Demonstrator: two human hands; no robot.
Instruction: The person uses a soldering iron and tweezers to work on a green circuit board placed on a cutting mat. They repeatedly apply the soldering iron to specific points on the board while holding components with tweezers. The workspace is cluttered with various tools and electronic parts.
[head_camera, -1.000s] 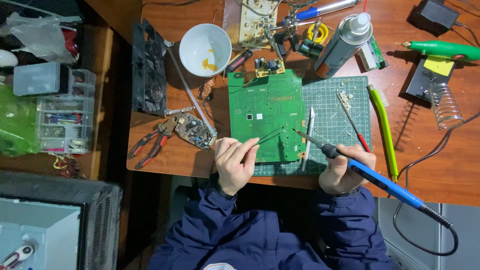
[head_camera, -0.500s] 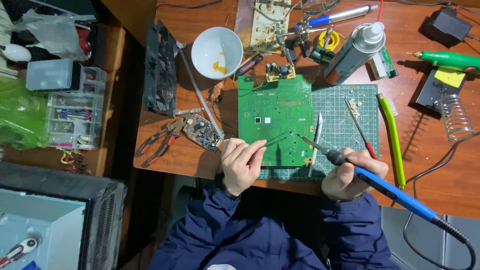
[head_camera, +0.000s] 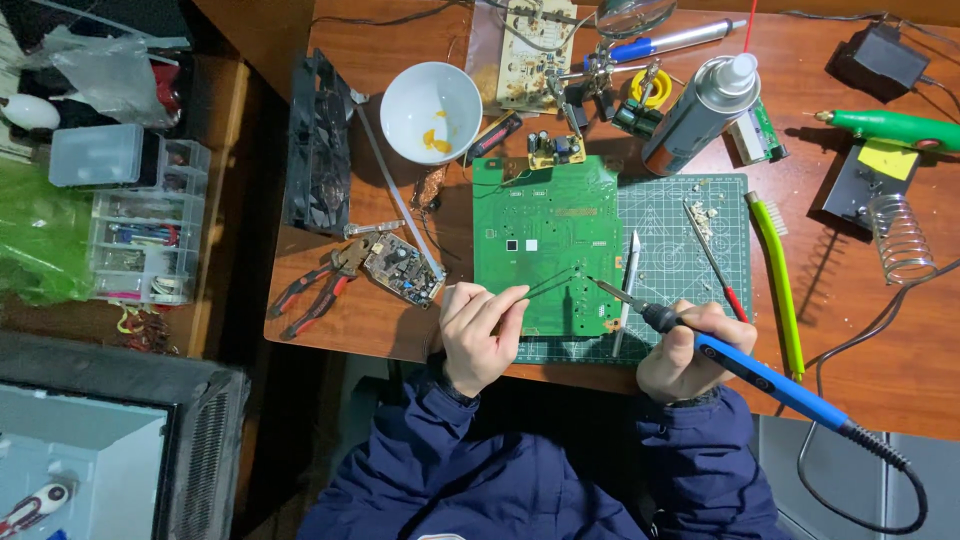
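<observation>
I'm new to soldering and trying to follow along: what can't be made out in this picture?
- Head view: where the iron tip meets the tweezers on the board, too small to tell contact.
- Left hand grip: fingers hide the tweezers' handle.
- Iron's cord: cut off at the bottom edge.

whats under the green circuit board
Its right part lies on the green cutting mat, which shows beside it and along its near edge; its left part seems to rest on the wooden table. The circuit board hides whatever else lies beneath it.
</observation>
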